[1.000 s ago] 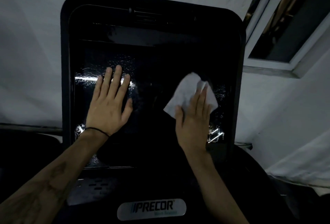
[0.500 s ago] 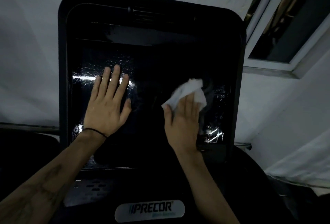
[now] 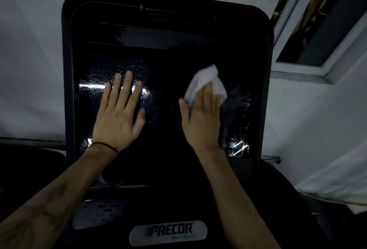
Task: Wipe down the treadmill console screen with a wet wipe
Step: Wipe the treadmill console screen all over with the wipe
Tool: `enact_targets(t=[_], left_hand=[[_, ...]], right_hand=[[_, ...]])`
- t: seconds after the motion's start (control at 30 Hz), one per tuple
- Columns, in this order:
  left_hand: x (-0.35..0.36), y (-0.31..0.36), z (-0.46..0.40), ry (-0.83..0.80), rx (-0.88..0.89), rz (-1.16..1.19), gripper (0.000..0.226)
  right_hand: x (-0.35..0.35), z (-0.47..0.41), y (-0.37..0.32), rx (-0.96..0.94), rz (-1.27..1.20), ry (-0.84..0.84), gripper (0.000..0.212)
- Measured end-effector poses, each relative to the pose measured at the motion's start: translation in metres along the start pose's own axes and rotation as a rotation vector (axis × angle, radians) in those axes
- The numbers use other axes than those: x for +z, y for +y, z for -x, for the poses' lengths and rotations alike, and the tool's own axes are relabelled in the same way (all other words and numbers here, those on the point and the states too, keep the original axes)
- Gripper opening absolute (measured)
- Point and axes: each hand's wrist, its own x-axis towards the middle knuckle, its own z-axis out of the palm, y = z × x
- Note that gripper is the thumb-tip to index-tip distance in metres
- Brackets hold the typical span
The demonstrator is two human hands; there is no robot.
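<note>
Wall: pale wall [image 3: 35,54] behind and to both sides of the machine.
Treadmill console: black, rounded frame [image 3: 67,70] filling the middle of the view, tilted back toward the wall.
Console screen: dark glossy panel [image 3: 164,133] inside the frame; droplets and smears catch light near its left edge, upper middle and lower right corner.
Window: white-framed window [image 3: 309,64] at upper right, just beside the console's top corner.
Left hand: left hand [image 3: 117,113] lies flat on the left half of the screen, fingers [image 3: 128,84] straight and spread, gripping nothing; a thin black band [image 3: 107,146] circles the wrist.
Right hand: right hand [image 3: 202,117] presses on the right half of the screen, fingers straight and close together, laid over the wipe rather than curled round it.
Wet wipe: white crumpled wet wipe [image 3: 204,82] against the screen's upper right area, its lower part under the right fingers, the rest bunched above them.
Logo plate: silver PRECOR badge [image 3: 168,232] at the bottom, below the screen.
</note>
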Motion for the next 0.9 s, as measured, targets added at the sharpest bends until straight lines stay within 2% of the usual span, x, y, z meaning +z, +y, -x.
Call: enact_targets(t=[0.1,0.23,0.3,0.37,0.43,0.5,0.6,0.7,0.8,0.9], left_hand=[[-0.001,-0.001,0.000,-0.003,-0.003,0.015,0.066],[0.000,0.000,0.000,-0.004,-0.006,0.015,0.066],[0.001,0.001,0.000,-0.004,-0.008,0.003,0.066],[0.001,0.000,0.000,-0.003,-0.009,-0.001,0.066],[0.000,0.000,0.000,-0.004,-0.004,0.003,0.067],[0.000,-0.002,0.001,-0.006,0.000,0.011,0.067],[-0.001,-0.002,0.001,-0.014,-0.004,0.015,0.067],[0.000,-0.001,0.001,-0.020,-0.011,0.001,0.067],[0.001,0.000,0.001,-0.015,-0.009,-0.005,0.067],[0.000,-0.002,0.001,-0.012,-0.004,0.015,0.066]], right_hand=[[-0.016,-0.046,0.011,-0.119,0.051,0.009,0.069],[-0.017,-0.031,0.037,0.055,0.059,0.101,0.067],[-0.006,0.001,0.026,0.113,0.020,0.065,0.069],[0.003,0.014,0.007,0.021,0.021,0.032,0.072],[0.000,-0.007,-0.005,-0.077,0.023,0.009,0.073],[-0.008,-0.038,-0.002,-0.091,0.036,0.015,0.071],[-0.016,-0.051,0.030,-0.001,0.058,0.075,0.066],[-0.013,-0.010,0.032,0.089,0.031,0.104,0.065],[-0.003,0.007,0.009,0.003,0.014,0.030,0.070],[-0.006,-0.030,0.001,-0.096,0.019,0.003,0.065]])
